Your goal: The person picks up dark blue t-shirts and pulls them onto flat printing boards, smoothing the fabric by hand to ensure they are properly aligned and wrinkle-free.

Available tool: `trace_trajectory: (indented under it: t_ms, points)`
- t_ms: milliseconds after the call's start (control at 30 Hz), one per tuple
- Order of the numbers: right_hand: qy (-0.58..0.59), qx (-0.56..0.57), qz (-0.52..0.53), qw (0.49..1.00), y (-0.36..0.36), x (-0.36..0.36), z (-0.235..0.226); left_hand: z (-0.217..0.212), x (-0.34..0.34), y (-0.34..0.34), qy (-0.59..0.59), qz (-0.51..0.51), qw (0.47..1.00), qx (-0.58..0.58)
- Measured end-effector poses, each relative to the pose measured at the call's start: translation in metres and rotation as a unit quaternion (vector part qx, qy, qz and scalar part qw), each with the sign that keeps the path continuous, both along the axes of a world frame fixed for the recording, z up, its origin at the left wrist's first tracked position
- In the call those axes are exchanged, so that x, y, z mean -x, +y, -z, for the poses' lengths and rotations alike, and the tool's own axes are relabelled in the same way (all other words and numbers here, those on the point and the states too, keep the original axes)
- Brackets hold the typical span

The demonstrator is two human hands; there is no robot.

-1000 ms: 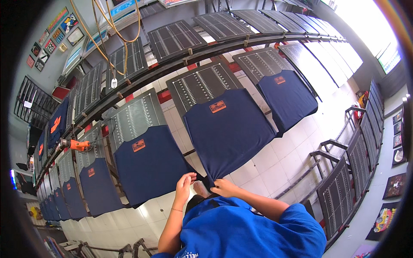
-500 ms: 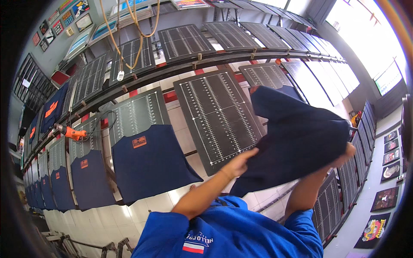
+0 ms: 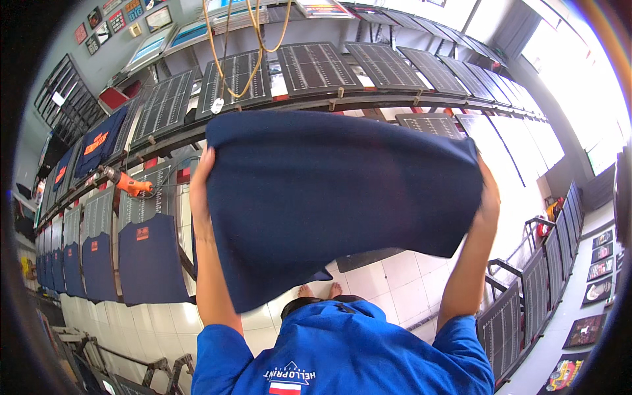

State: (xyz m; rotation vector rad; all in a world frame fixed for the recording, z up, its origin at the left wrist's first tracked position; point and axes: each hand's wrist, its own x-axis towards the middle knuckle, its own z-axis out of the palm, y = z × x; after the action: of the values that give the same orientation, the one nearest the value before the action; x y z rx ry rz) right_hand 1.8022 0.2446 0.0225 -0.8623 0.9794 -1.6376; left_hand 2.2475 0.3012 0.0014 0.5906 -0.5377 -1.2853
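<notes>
A navy-blue fabric panel (image 3: 342, 184) is stretched wide in the air between my two hands. My left hand (image 3: 201, 176) grips its left edge, with part of the fingers hidden by the cloth. At the opposite edge, my right hand (image 3: 488, 191) is closed on the fabric near its upper corner, slightly blurred. The cloth hangs over a dark printing board (image 3: 368, 259), whose lower end shows beneath it. To the left, a similar navy shirt panel (image 3: 151, 260) with a small orange print lies on a gridded board (image 3: 146, 197).
An orange heat gun (image 3: 131, 184) rests among the boards at left. More gridded boards (image 3: 316, 69) line the rack behind, below a hanging yellow cable (image 3: 260, 49). Another row of tilted boards (image 3: 503, 329) runs along the right. Pale tiles (image 3: 375, 283) cover the floor.
The fabric panel has swung from the right to the centre and opened out wide. My left hand has moved left and up to its left edge. The head view has shifted slightly.
</notes>
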Motion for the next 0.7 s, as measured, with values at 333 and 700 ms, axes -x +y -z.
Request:
trace_trajectory:
  t_ms: [333,700]
  points:
    - [-0.101,-0.009,-0.237,0.966,-0.142,-0.059,-0.038,-0.05,-0.078,-0.059,-0.029,-0.007,0.999,0.03]
    - [0.068,-0.146,-0.137,0.977,0.004,-0.004,0.097,0.055,0.016,0.119,-0.287,-0.185,0.93,-0.14]
